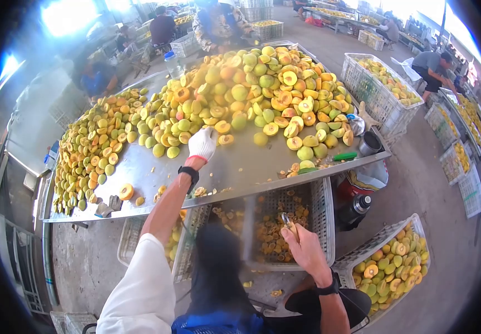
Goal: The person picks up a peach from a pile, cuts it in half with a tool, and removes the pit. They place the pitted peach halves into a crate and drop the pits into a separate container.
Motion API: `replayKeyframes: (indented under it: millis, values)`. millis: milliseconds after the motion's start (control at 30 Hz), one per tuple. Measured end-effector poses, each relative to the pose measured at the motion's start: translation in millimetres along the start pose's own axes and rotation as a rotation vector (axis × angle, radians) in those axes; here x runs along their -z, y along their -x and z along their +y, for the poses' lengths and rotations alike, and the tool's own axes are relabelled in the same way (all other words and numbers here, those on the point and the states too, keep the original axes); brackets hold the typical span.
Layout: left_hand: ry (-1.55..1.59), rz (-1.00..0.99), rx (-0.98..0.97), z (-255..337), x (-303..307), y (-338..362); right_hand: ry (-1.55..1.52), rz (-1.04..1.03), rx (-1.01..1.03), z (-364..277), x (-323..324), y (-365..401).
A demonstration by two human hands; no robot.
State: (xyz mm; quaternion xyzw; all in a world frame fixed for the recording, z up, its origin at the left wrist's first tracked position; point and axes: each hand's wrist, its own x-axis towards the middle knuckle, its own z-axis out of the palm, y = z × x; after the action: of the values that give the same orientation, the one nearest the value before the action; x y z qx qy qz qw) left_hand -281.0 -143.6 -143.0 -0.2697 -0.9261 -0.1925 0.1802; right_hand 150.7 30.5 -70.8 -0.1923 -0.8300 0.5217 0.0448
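My left hand point(202, 143), in a white glove, is at the near edge of a heap of yellow-green peaches point(235, 92), many of them halved. Its fingers are curled, and whatever they may hold is hidden. A peach half point(225, 140) with orange flesh lies right beside the glove. My bare right hand point(307, 250) is closed around a small hand tool point(288, 222) with a metal tip and tan handle. It is over a crate point(329, 222) of pits and scraps below the table edge.
The metal table point(240, 167) slopes around me. On its right are a green-handled tool point(344, 157) and a dark cup point(369, 143). A thermos point(356, 209) stands below. Peach-filled crates stand at right, one lower point(418, 222), one higher point(388, 114). Other people work beyond.
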Motion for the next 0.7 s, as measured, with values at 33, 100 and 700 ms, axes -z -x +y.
replayKeyframes:
  millis: [33,100,700]
  values:
    - [-0.009,0.036,-0.025,-2,-13,-12,-0.010,-0.002,-0.008,-2,2,0]
    - [-0.033,0.030,-0.005,-6,-33,-36,-0.010,0.006,-0.003,2,2,-1]
    - [-0.095,-0.191,0.036,23,-43,-51,-0.007,0.011,0.041,6,9,11]
